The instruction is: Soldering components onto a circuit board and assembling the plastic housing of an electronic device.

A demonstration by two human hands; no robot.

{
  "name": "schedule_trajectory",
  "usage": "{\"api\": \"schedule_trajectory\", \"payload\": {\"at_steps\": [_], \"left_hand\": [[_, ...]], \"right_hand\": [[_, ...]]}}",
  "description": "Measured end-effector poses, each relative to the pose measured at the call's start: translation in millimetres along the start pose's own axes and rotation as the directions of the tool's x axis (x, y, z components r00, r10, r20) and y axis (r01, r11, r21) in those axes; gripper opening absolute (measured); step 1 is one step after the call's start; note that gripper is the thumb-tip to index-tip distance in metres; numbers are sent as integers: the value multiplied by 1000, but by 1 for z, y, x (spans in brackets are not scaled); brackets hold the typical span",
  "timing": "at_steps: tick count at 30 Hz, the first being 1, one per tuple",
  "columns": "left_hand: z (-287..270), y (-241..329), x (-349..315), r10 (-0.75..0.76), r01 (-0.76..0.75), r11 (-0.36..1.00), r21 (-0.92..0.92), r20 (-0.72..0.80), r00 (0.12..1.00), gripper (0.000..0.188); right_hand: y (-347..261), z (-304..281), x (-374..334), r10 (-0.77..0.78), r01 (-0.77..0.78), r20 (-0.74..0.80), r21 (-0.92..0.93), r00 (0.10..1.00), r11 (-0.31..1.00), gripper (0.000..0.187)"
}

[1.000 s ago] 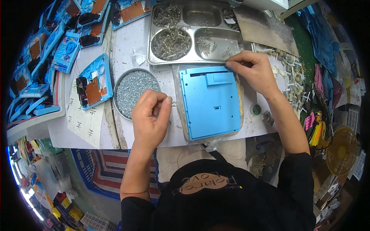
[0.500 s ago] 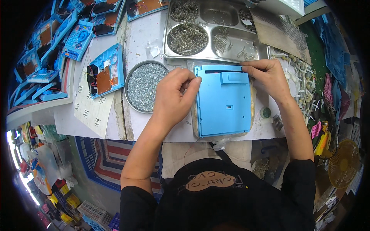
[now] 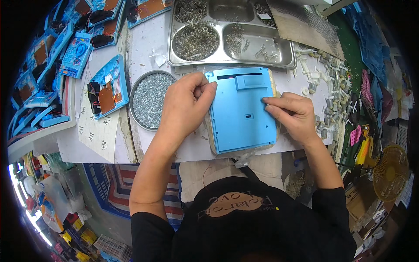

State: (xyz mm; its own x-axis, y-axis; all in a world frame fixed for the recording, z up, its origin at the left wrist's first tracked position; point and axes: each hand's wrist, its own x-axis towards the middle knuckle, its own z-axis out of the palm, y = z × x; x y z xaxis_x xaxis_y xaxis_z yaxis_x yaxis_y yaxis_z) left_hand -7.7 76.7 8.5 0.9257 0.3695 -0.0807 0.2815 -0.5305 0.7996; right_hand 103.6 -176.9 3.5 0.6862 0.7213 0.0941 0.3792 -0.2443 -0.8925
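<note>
A light blue plastic housing [image 3: 242, 109] lies flat on a pale padded base [image 3: 273, 83] in front of me. It has a long slot at the top, a raised rectangular block, a small opening in its middle and small holes near its right edge. My left hand [image 3: 187, 105] is closed, fingers curled, thumb at the housing's upper left edge; whatever it holds is hidden. With thumb and forefinger pinched together, my right hand [image 3: 293, 114] is over the housing's right edge, by a hole. Anything between those fingertips is too small to make out.
A round dish of small screws [image 3: 152, 99] stands left of my left hand. Behind the housing is a metal compartment tray [image 3: 218, 59] with springs. Opened blue housings with wires [image 3: 107, 98] lie to the left; small white parts [image 3: 321, 85] are scattered at right.
My right hand has moved from the housing's top right corner down along its right edge. My left hand stays by the upper left edge. The whole view has shifted slightly.
</note>
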Motion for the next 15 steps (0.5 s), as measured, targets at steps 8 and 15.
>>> {"api": "schedule_trajectory", "payload": {"at_steps": [8, 15], "left_hand": [[0, -7, 2, -64, 71, 984, -161, 46, 997, 25], [8, -9, 0, -102, 99, 972, -212, -3, 995, 26]], "right_hand": [[8, 5, -4, 127, -128, 14, 139, 992, 982, 20], [6, 9, -11, -19, 15, -56, -72, 998, 997, 26]]}}
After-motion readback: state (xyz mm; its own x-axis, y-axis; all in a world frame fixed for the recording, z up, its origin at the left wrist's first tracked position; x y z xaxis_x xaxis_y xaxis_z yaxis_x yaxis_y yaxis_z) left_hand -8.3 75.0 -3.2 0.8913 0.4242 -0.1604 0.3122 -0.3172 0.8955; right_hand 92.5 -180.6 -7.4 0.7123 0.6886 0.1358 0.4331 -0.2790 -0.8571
